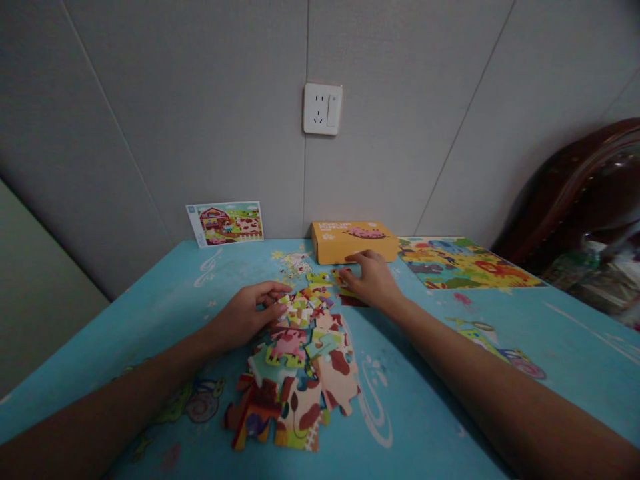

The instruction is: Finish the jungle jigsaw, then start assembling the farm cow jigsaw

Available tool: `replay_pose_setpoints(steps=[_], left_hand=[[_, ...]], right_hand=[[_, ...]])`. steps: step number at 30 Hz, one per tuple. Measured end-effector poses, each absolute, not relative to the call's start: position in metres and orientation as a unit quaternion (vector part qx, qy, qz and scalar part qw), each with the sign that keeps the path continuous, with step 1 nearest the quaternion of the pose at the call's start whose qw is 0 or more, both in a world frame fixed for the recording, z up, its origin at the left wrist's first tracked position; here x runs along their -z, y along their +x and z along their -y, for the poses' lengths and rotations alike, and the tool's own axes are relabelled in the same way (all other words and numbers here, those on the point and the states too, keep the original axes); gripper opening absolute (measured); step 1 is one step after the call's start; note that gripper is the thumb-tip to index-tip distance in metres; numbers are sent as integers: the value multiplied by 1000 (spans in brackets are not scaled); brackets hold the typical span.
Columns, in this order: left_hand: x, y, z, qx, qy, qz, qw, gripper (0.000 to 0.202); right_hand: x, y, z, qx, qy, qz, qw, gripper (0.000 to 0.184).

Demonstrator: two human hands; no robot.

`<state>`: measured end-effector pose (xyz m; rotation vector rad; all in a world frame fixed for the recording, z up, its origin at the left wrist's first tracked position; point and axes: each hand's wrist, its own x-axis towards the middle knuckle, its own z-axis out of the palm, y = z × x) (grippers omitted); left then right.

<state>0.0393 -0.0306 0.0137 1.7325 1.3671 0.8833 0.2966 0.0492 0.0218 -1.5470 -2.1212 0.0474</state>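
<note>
A heap of cardboard jigsaw puzzle pieces [287,347] lies on the blue patterned table, with cow, pig and fence pictures on several of them. My left hand [249,312] rests at the heap's left edge, its thumb and fingers apart and curved around nothing, fingertips by the pieces. Farther back, my right hand [370,280] reaches over a few puzzle pieces [354,301] just in front of the orange box [355,243]. Its fingers are spread and its fingertips are close to those pieces; whether they touch is unclear.
A picture card [230,223] of a red barn leans on the wall at the back left. An animal puzzle sheet [467,263] lies flat at the back right. A wall socket [323,109] is above the box. A dark leather chair [585,193] stands at right.
</note>
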Motion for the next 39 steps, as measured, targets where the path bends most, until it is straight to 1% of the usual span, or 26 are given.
replay_pose_setpoints(steps=[2, 3, 6, 7, 9, 12, 14, 16, 18, 20, 23, 26, 29, 31, 33, 35, 37, 39], left_hand=[[-14, 38, 29, -367, 654, -535, 389, 50], [-15, 37, 28, -380, 645, -537, 389, 50], [-16, 32, 23, -421, 627, -558, 345, 47], [-15, 31, 22, -430, 621, -567, 328, 47], [-14, 27, 19, -434, 614, -591, 293, 47], [-10, 23, 15, -405, 626, -633, 209, 47], [-9, 22, 15, -386, 649, -642, 133, 45], [-10, 22, 18, -380, 693, -607, 88, 38], [-13, 25, 24, -362, 762, -531, 82, 32], [-16, 29, 31, -312, 836, -441, 93, 29], [-19, 34, 40, -217, 900, -362, 112, 31], [-18, 34, 41, -180, 901, -377, 121, 31], [-16, 33, 37, -189, 886, -406, 123, 23], [-16, 32, 35, -197, 878, -417, 127, 21], [-16, 33, 35, -204, 874, -422, 130, 20], [-16, 33, 35, -210, 869, -428, 129, 21], [-15, 33, 34, -217, 863, -439, 123, 22], [-12, 32, 32, -226, 854, -456, 109, 24]], right_hand=[[-26, 290, -40, -68, -453, 845, 277, 34], [-27, 286, -34, -90, -402, 870, 272, 35], [-27, 276, -20, -128, -312, 917, 215, 45], [-27, 274, -17, -131, -299, 924, 197, 46], [-26, 272, -15, -127, -295, 930, 180, 42], [-26, 273, -18, -117, -320, 923, 181, 35], [-26, 275, -20, -112, -336, 916, 186, 35], [-25, 275, -20, -108, -349, 911, 192, 37], [-25, 275, -19, -105, -364, 905, 196, 38], [-25, 275, -18, -101, -383, 897, 196, 38], [-25, 275, -19, -95, -423, 882, 185, 37], [-26, 277, -22, -89, -457, 869, 168, 35], [-25, 279, -27, -74, -493, 852, 159, 32], [-24, 280, -29, -64, -504, 843, 174, 30], [-22, 282, -30, -65, -474, 855, 201, 32], [-21, 282, -29, -71, -400, 890, 208, 40], [-19, 281, -28, -79, -324, 924, 188, 46], [-19, 280, -28, -86, -299, 935, 168, 46]])
